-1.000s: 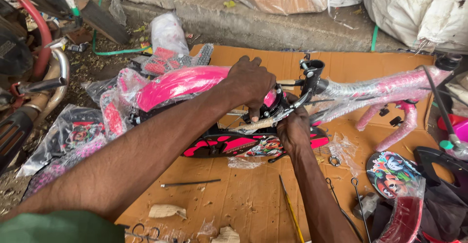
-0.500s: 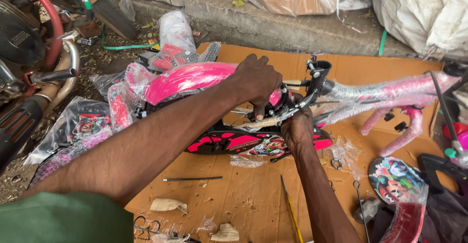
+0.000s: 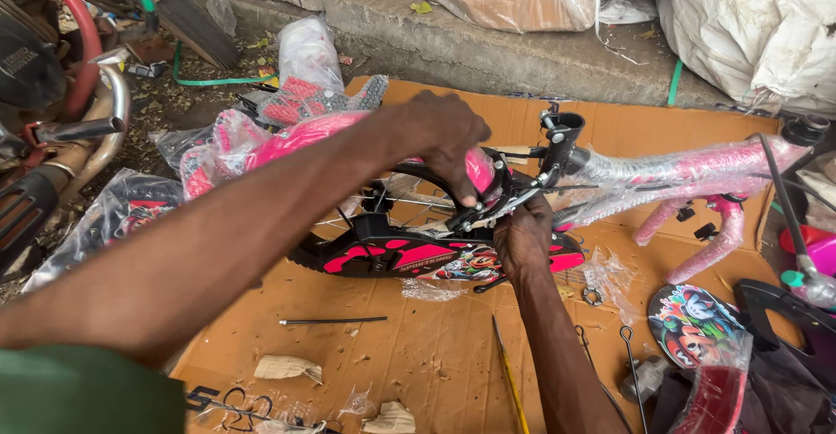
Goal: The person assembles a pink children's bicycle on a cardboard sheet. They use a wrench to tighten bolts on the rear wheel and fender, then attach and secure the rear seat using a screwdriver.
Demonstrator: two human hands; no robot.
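Observation:
A small pink child's bicycle [image 3: 679,173], its frame wrapped in clear plastic, lies on a sheet of brown cardboard [image 3: 435,347]. My left hand [image 3: 448,142] reaches over the pink mudguard [image 3: 300,138] and presses its fingers on the brake parts by the wheel rim. From below, my right hand [image 3: 522,238] grips the same brake parts near the black and pink chain guard [image 3: 409,255]. What its fingers pinch is hidden.
A thin black rod [image 3: 333,320], a yellow pencil-like stick [image 3: 508,373] and paper scraps lie on the cardboard. A printed round plate [image 3: 692,325] and wrapped pink parts sit at right. A motorcycle exhaust [image 3: 83,129] is at left, sacks behind a concrete kerb [image 3: 488,33].
The view has drifted a little, and my left hand has slid slightly right and down onto the brake parts. My right hand stays in place.

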